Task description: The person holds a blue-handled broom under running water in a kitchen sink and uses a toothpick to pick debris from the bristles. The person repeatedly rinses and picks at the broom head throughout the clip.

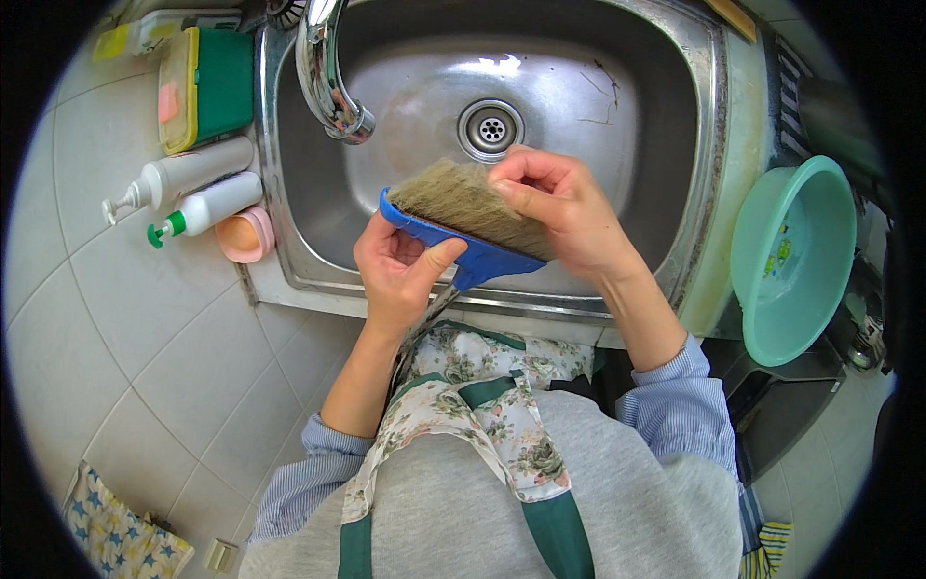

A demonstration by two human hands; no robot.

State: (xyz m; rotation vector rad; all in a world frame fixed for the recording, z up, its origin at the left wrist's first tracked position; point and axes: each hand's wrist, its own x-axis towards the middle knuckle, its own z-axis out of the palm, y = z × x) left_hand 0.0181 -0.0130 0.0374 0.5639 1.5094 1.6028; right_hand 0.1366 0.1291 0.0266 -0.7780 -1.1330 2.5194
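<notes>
A broom with a blue plastic head [499, 262] and tan bristles [448, 192] is tilted over the front of a stainless steel sink, bristles pointing at the drain [492, 130]. My left hand [401, 271] grips the left end of the blue head, thumb across its near face. The broom's handle [434, 307] runs down past my left wrist along my apron. At the bristle tips, the thumb and forefinger of my right hand [550, 203] are pinched together on the bristles. Whether loose fibre is also between them is too fine to tell.
A chrome faucet [329, 79] overhangs the sink basin [405, 87] from the left. Thin dark debris [608, 87] lies in the basin's right side. Two pump bottles [217, 203], a pink soap dish [246, 235] and a green box [224, 83] line the left. A mint-green plastic basin [792, 260] stands right.
</notes>
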